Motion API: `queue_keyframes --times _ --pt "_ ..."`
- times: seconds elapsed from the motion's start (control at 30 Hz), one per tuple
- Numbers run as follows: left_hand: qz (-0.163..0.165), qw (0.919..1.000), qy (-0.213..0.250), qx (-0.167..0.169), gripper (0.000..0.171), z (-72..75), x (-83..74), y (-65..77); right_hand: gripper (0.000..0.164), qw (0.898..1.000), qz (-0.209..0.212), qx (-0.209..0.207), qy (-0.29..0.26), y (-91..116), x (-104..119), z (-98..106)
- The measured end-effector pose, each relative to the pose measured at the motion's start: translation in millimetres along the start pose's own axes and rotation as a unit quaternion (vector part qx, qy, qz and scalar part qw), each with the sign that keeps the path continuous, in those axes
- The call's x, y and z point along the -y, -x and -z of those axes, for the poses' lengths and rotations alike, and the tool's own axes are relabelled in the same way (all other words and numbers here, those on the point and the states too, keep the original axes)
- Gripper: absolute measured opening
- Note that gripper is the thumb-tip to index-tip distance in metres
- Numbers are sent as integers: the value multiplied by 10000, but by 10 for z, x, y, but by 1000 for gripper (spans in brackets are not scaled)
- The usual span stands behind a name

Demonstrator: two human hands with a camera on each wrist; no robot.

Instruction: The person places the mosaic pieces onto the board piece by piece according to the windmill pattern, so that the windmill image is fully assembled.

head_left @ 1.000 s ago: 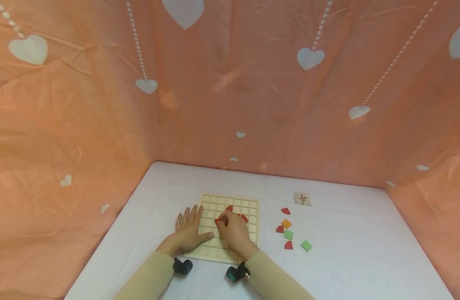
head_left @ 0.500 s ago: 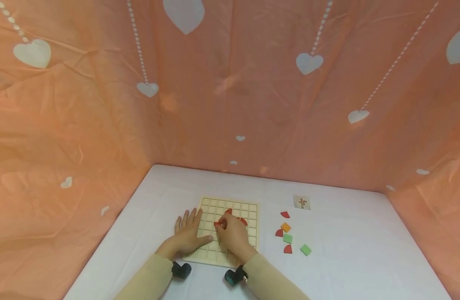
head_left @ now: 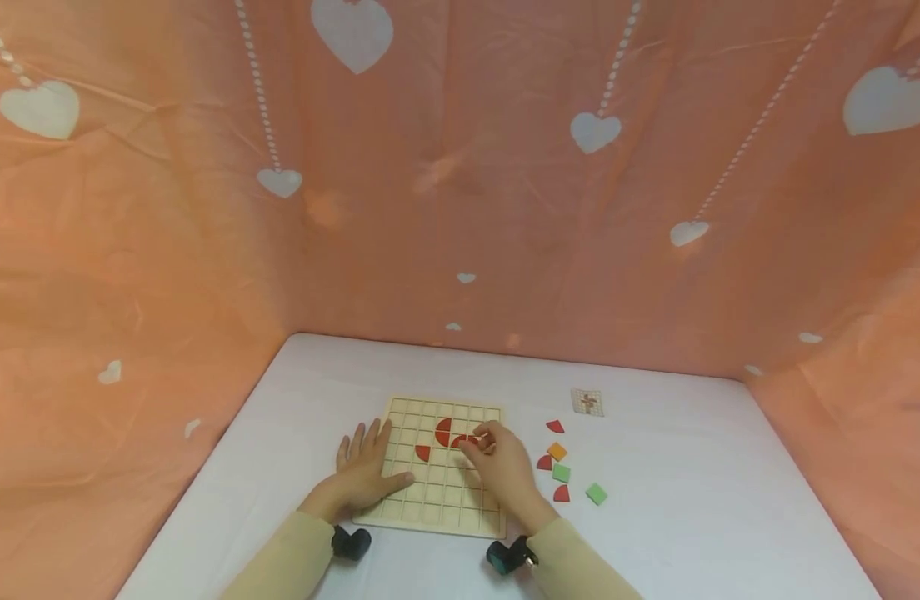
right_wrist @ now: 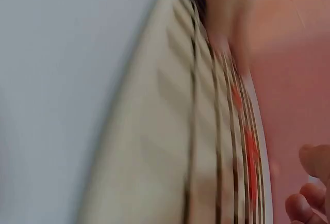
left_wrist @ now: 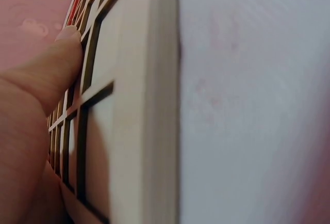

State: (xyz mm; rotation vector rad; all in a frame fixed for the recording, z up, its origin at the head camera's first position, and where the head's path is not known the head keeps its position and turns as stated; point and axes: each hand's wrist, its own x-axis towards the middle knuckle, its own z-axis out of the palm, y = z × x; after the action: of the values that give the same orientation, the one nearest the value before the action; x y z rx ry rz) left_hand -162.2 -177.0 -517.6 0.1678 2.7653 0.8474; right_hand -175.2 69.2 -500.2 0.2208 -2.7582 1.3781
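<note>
A square wooden grid board (head_left: pixel 430 518) lies on the white table. My left hand (head_left: pixel 364 475) rests spread over its left edge, and the thumb (left_wrist: pixel 56 61) reaches onto the grid in the left wrist view. Several red quarter-circle tiles sit in the cells: two form a half circle (head_left: pixel 443 432), a single tile (head_left: pixel 423 453) lies lower left, and others (head_left: pixel 460 442) sit to the right. Over these right tiles is my right hand (head_left: pixel 505 467), fingers loosely bent. In the right wrist view its fingertips (right_wrist: pixel 304 203) stand apart from the thumb, with nothing visible between them.
Right of the board lie loose tiles: an orange square (head_left: pixel 557 451), green squares (head_left: pixel 597 493) and red quarter circles (head_left: pixel 555 427). Behind them is a small card with a printed grid pattern (head_left: pixel 587 402). Orange cloth walls (head_left: pixel 460 208) with white hearts surround the table.
My right hand has let go of the lower-left red tile, which now lies in its cell, and has moved right over the right-hand tiles. The left hand stays put; the head view shifts slightly.
</note>
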Motion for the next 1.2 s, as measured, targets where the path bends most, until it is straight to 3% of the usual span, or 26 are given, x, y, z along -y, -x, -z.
queue_keyframes --times 0.2,0.4,0.67,0.93,1.2 --pt "43 9999 147 -4 106 -15 35 -16 36 9959 -741 -528 -10 -112 -454 609" --pt "37 9999 114 100 106 -28 37 -12 41 9897 -1396 -253 -213 -215 -815 957" --pt "68 9998 112 146 106 13 12 -13 42 9874 -1565 34 -216 -356 -1016 1008" --pt "-111 9998 160 -38 107 18 33 4 39 9834 -1787 -109 -295 -363 -1030 961" --pt "-50 9998 196 78 105 9 21 6 27 9848 -1703 -344 0 -360 -973 967"
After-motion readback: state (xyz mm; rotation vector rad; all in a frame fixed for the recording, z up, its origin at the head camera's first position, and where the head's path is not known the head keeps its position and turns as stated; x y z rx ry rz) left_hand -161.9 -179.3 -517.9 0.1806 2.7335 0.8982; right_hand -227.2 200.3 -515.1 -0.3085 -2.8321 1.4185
